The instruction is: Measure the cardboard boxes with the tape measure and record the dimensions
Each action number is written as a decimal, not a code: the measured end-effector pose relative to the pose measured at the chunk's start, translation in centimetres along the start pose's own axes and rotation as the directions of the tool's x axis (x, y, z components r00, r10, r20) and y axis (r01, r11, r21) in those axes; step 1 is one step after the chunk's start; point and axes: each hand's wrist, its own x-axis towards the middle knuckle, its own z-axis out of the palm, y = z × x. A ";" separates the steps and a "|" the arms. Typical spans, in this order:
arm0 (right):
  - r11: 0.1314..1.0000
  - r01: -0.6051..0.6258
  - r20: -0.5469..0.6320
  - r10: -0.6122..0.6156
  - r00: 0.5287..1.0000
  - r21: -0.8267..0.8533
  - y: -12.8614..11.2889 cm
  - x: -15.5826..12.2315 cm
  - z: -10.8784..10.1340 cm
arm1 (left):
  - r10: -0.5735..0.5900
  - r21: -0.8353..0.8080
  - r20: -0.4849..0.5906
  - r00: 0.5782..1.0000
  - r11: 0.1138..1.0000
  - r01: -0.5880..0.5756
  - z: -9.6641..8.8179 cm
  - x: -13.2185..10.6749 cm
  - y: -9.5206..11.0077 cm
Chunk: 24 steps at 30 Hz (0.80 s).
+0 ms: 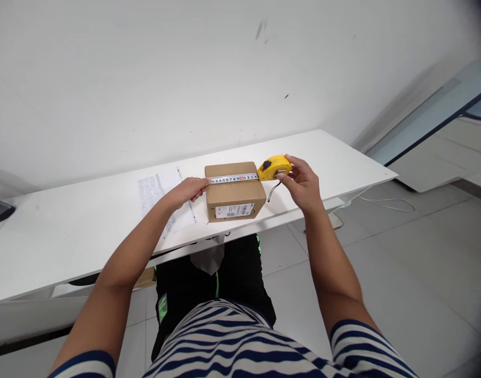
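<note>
A brown cardboard box (236, 195) stands on the white table, with a printed label (234, 210) on its near side. Across its top lies the pulled-out blade (229, 179) of a tape measure, its numbers facing up. My left hand (192, 189) is closed, pinching the blade's end at the box's left edge. On the other side, my right hand (303, 181) grips the yellow tape measure (275, 168) by its case, which sits against the box's right edge. A dark wrist strap (272, 192) hangs from the case.
Sheets of paper with writing (156, 188) lie on the table (86, 220), left of the box and partly under my left forearm. A white wall (185, 79) rises behind the table. At the far left edge is a dark object (0, 210). A white cable (389, 202) lies on the floor at right.
</note>
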 end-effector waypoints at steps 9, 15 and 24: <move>0.999 -0.025 -0.016 0.025 1.000 0.023 0.4 -0.3 0.0 | -0.007 0.011 -0.016 1.000 1.000 0.008 0.0 0.5 -0.6; 0.997 -0.046 -0.021 0.048 0.999 0.054 0.2 -0.3 0.0 | -0.007 0.021 0.009 1.000 1.000 0.007 0.0 0.4 -0.3; 0.998 -0.060 -0.026 0.061 0.998 0.034 -0.3 -0.3 -0.3 | 0.002 0.027 0.012 1.000 1.000 -0.002 0.0 0.2 -0.3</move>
